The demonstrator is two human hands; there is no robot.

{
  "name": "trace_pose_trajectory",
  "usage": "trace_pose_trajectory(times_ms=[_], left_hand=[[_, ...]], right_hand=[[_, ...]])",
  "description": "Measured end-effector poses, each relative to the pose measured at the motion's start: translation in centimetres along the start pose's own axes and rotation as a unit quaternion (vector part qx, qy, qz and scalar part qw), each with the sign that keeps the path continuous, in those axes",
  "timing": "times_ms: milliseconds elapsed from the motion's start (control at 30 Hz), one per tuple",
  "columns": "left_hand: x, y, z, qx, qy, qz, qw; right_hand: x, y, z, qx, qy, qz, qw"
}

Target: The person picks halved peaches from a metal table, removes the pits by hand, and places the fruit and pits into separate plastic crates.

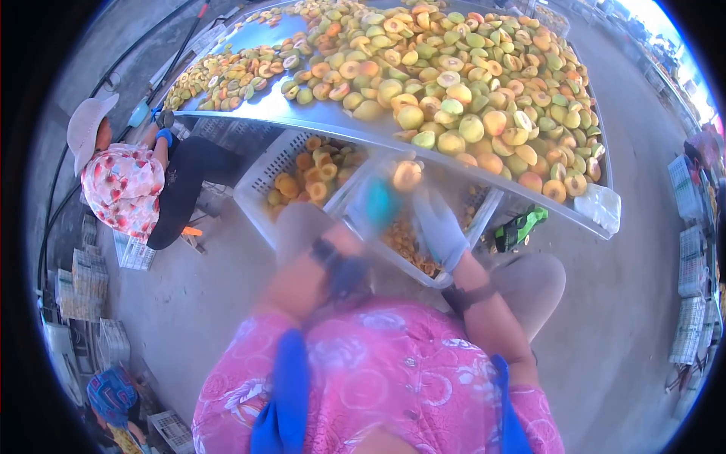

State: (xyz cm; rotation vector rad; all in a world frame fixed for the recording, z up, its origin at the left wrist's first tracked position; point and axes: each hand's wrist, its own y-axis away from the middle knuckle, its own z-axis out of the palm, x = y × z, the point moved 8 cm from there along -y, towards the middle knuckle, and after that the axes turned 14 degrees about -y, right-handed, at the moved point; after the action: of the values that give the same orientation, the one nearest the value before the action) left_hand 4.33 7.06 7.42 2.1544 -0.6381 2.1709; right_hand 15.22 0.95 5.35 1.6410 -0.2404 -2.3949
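Observation:
Many halved yellow and green fruits [469, 83] are heaped on a metal table [302, 112]. Below its edge, my left hand [378, 203], in a teal glove and blurred by motion, is over the crates; its fingers are smeared. My right hand [437, 227], in a whitish glove, is beside it, over a white crate [491, 206] holding small brown pieces [408, 246]. A halved fruit [407, 175] with its cut face showing is between the fingertips of both hands; which hand grips it is unclear. To the left, another white crate [261, 168] holds orange fruit halves [314, 170].
A person [125, 185] in a floral top sits at the table's left side. Another person [113, 397] is at the lower left. Stacked crates [690, 261] line the right edge, with more crates [87, 280] at left. A green-and-black bag [520, 228] lies under the table.

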Motion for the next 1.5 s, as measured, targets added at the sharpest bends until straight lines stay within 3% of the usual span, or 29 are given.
trace_pose_trajectory(times_ms=[33,67,100,133,200,333,367,433,500,633,733,767,833,900,967,1033,1233,1300,1400,1433,1467,1500], left_hand=[[-1.4,0.3,0.0,-0.001,0.000,0.000,1.000],[-3.7,0.6,-0.4,0.020,-0.093,0.002,0.995],[-4.0,0.8,-0.6,0.040,-0.184,0.004,0.982],[-4.5,1.0,-0.4,0.039,-0.184,0.004,0.982],[-2.6,1.2,0.5,0.030,-0.038,0.013,0.999],[-1.6,1.1,1.4,0.012,-0.037,-0.025,0.999],[-1.4,1.2,1.5,0.044,-0.039,-0.008,0.998],[-1.2,1.1,1.6,0.075,-0.042,0.009,0.996],[-4.0,0.9,2.4,0.082,0.255,-0.147,0.952],[-4.4,1.1,1.8,0.121,0.244,-0.185,0.944],[-5.7,0.7,1.5,0.058,0.253,-0.224,0.939],[-5.5,0.7,1.3,0.046,0.227,-0.218,0.948],[-4.9,0.6,1.4,0.033,0.201,-0.211,0.956],[-3.0,0.4,1.0,0.037,0.044,-0.160,0.985],[-1.5,0.6,1.5,0.016,0.048,-0.185,0.981],[0.0,0.7,1.9,-0.004,0.051,-0.210,0.976],[-0.2,0.7,0.3,-0.030,-0.146,-0.153,0.977],[-1.1,1.1,0.6,-0.016,0.060,-0.192,0.980],[-4.0,1.5,1.3,-0.096,0.096,-0.192,0.972],[-7.5,1.7,0.6,-0.096,0.097,-0.192,0.972],[-13.1,2.1,-1.0,-0.015,0.200,-0.236,0.951],[-13.6,2.2,-1.7,0.066,0.299,-0.274,0.912]], right_hand=[[-0.2,0.0,-0.1,-0.001,0.017,-0.009,1.000],[0.2,-0.1,-0.3,-0.001,0.017,-0.009,1.000],[0.3,-0.5,-0.4,-0.005,0.030,-0.047,0.998],[0.2,-0.7,-0.5,-0.011,0.044,-0.087,0.995],[0.5,-1.1,-0.8,-0.009,0.060,-0.089,0.994],[-0.9,-0.1,0.1,-0.024,0.159,-0.063,0.985],[-0.1,-0.4,0.0,-0.024,0.159,-0.063,0.985],[0.5,-1.0,-0.5,0.001,0.157,-0.144,0.977],[0.7,-1.2,-0.5,0.003,0.155,-0.121,0.981],[0.2,-0.1,-0.2,0.010,0.147,-0.062,0.987],[1.1,-0.1,0.0,-0.044,0.104,-0.054,0.992],[0.6,0.2,0.2,-0.044,0.103,-0.052,0.992],[0.8,1.0,0.7,-0.058,0.003,0.073,0.996],[1.9,0.7,0.6,-0.085,-0.047,0.090,0.991],[2.3,0.8,0.6,-0.112,-0.097,0.106,0.983],[3.3,1.5,1.2,-0.148,-0.187,0.201,0.950],[4.0,2.7,2.3,-0.237,-0.326,0.265,0.876],[3.7,3.2,2.3,-0.253,-0.332,0.277,0.865],[4.3,3.3,2.5,-0.268,-0.343,0.300,0.849],[4.5,3.3,2.6,-0.268,-0.347,0.312,0.843],[4.4,3.3,2.7,-0.268,-0.346,0.313,0.843],[4.2,3.2,2.7,-0.255,-0.348,0.300,0.851]])
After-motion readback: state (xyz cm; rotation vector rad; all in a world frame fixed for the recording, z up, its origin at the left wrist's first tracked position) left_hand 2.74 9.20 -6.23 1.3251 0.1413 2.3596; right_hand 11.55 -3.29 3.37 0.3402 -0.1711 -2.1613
